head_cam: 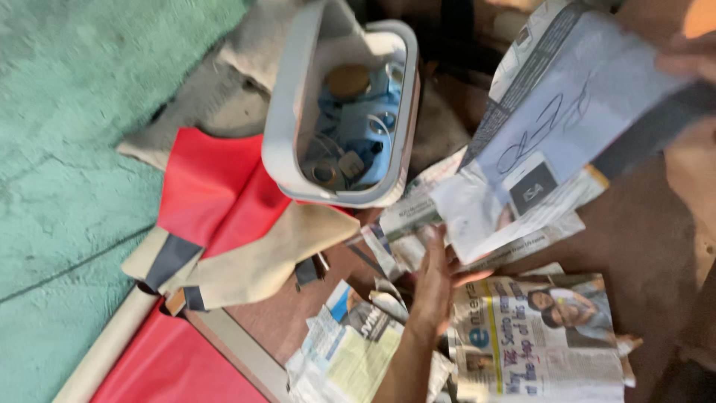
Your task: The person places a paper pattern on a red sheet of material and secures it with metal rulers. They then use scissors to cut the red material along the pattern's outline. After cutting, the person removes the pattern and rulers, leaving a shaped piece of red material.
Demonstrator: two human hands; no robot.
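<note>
The folded newspaper sheet (pixel 552 142) slants from near-left to far-right, its far corner pinched in your right hand (pixel 690 56). Your left hand (pixel 432 280) spreads open, released, beneath its near edge, above scattered newspapers (pixel 533 339); a white bin (pixel 287 112) stands left.

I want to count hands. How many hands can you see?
2. One hand reaches up among the newspapers at bottom middle. Another hand grips a paper sheet at the top right edge, mostly cut off and blurred.
</note>
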